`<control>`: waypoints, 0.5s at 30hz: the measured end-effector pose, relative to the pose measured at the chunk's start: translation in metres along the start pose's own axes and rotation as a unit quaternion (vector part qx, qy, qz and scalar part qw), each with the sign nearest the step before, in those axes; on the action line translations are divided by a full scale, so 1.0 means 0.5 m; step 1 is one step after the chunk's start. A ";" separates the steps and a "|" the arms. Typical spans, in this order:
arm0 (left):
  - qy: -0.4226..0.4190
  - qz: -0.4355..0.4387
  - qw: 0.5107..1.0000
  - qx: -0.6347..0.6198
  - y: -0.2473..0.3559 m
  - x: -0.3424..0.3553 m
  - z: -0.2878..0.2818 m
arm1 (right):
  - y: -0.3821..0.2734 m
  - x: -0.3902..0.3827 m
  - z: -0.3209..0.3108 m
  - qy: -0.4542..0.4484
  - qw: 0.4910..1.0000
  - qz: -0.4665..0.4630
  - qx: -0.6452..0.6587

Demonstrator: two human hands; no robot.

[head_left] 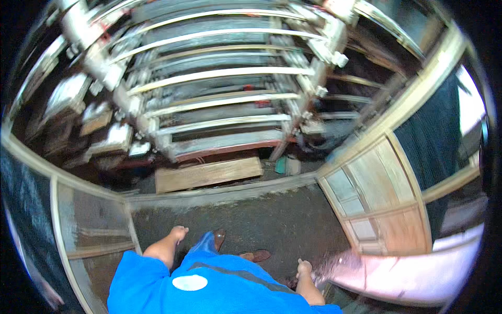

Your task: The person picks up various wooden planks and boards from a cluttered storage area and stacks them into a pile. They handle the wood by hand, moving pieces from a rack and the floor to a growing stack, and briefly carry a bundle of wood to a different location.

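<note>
Hanging away from my body, my left hand (179,233) is over the dark floor with its fingers loosely curled; nothing shows in it. On the other side, my right hand (304,268) is also curled, low beside a pale pink sheet-like surface (389,275). A gap or contact between that hand and the pink surface cannot be made out through the blur. Below the hands are my blue shirt (235,288) and my brown shoes (261,255), one set ahead of the other.
A large frame with pale crossbars (219,75) stands ahead, a wooden plank (209,174) low before it. A low sill (225,193) crosses the floor. Wooden-framed panels (384,183) with dark mesh (429,136) flank me. Stacked blocks (110,138) sit far left.
</note>
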State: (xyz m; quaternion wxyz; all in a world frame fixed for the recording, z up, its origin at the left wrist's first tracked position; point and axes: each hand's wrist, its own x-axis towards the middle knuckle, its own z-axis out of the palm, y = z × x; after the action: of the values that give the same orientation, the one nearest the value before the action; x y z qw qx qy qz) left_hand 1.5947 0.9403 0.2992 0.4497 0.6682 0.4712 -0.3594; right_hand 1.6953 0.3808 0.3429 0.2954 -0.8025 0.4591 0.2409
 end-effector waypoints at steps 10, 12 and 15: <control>0.106 -0.032 0.918 -0.380 -0.157 -0.042 -0.058 | -0.393 -0.193 0.230 -0.117 0.915 -0.356 -0.147; 0.126 -0.005 0.911 -0.392 -0.145 -0.092 -0.041 | -0.415 -0.158 0.255 -0.172 0.887 -0.387 -0.187; 0.149 -0.006 0.906 -0.395 -0.154 -0.162 -0.009 | -0.446 -0.084 0.287 -0.219 0.870 -0.356 -0.263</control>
State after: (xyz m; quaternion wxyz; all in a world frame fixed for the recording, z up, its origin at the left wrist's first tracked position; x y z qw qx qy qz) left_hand 1.4975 0.9312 0.3540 0.5997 0.4787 0.6398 -0.0426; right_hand 1.8553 0.5956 0.3255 0.2322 -0.8860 -0.0146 0.4012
